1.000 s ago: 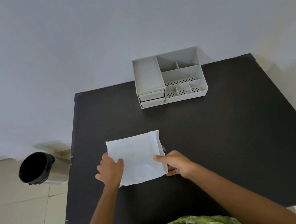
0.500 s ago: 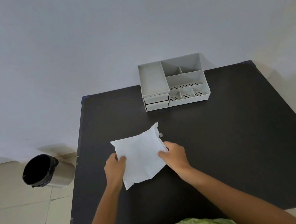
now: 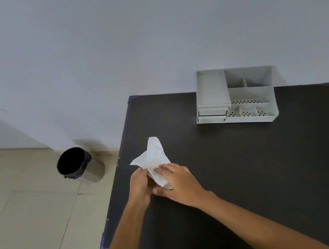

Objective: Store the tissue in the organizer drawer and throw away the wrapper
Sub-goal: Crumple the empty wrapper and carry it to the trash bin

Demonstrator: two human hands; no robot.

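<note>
A white wrapper (image 3: 153, 158) is crumpled and lifted above the left part of the black table (image 3: 250, 164). My left hand (image 3: 139, 186) grips its lower left side and my right hand (image 3: 179, 180) grips its lower right side, so both hands close on it. I cannot tell whether tissue is inside. The grey organizer (image 3: 235, 95) stands at the table's far edge by the wall, with two small drawers (image 3: 212, 115) at its front left, the lower one slightly out.
A round bin with a black liner (image 3: 78, 166) stands on the tiled floor left of the table. The wall runs right behind the organizer. The table's left edge (image 3: 115, 185) lies just beside my left hand.
The flat white wrapper has been picked up from the table and bunched between both hands. My view has swung left, so the bin and the floor show more.
</note>
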